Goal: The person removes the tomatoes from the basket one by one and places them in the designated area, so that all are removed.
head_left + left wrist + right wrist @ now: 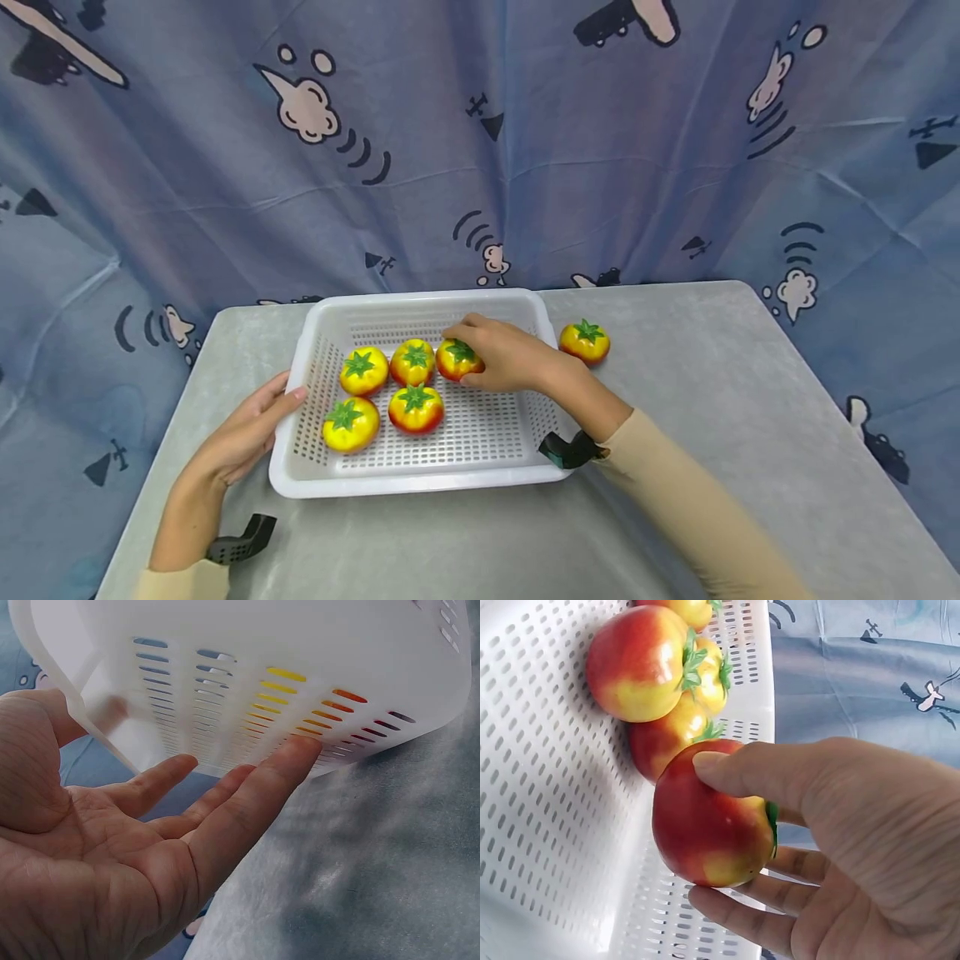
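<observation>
My left hand point(242, 433) grips the left side of a white perforated plastic basket point(420, 483); its thumb goes over the rim and its fingers point(255, 787) lie along the outer wall. Inside the basket, my right hand point(512, 354) holds a red-and-yellow tomato point(705, 817) with green leaves on top, the thumb on one side and the fingers around the other. To its left are several similar tomatoes, among them a tomato point(412, 362) right beside the held one and a tomato point(416, 409) nearer the front.
Outside the basket, close to its right wall, another tomato point(585, 342) stands on the grey table point(720, 400). Behind the table hangs a blue patterned curtain point(420, 192). The right forearm passes over the basket's right rim.
</observation>
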`<state>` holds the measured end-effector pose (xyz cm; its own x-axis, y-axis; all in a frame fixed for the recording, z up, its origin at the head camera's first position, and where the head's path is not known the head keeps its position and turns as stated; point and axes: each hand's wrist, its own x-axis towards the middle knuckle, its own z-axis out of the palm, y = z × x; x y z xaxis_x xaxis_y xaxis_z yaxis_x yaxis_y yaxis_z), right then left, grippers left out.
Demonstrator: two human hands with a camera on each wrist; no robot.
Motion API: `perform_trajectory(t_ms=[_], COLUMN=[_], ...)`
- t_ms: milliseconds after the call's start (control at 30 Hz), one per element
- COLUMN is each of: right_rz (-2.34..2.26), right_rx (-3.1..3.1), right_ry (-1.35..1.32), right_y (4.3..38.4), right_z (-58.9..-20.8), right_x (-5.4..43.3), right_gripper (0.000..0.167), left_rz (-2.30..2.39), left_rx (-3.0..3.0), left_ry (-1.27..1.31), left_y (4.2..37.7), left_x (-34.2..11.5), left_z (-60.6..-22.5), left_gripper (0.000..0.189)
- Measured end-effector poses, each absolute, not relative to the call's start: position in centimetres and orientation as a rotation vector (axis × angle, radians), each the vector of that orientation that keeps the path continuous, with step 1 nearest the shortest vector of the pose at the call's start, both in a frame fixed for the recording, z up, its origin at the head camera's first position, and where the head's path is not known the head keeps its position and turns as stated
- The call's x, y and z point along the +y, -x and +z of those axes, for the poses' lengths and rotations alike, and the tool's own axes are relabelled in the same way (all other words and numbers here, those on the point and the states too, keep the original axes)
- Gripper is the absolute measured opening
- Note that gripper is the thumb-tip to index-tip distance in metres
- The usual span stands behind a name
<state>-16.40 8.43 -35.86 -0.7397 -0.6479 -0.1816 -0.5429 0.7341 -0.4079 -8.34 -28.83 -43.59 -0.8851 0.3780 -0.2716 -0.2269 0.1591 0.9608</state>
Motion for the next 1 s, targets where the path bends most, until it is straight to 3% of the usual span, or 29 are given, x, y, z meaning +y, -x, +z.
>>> perform_trajectory(t_ms=[1000], right_rz=[-0.688], right_rx=[2.74], right_ry=[0.971], right_y=[14.5], right_z=[-34.2], right_x=[12.1], right_gripper=[0.068], left_rz=[1.791], left_rx=[1.957], left_ry=[-0.15], left_y=[8.2], left_x=[-29.0], left_z=[-43.4], left_gripper=[0.072])
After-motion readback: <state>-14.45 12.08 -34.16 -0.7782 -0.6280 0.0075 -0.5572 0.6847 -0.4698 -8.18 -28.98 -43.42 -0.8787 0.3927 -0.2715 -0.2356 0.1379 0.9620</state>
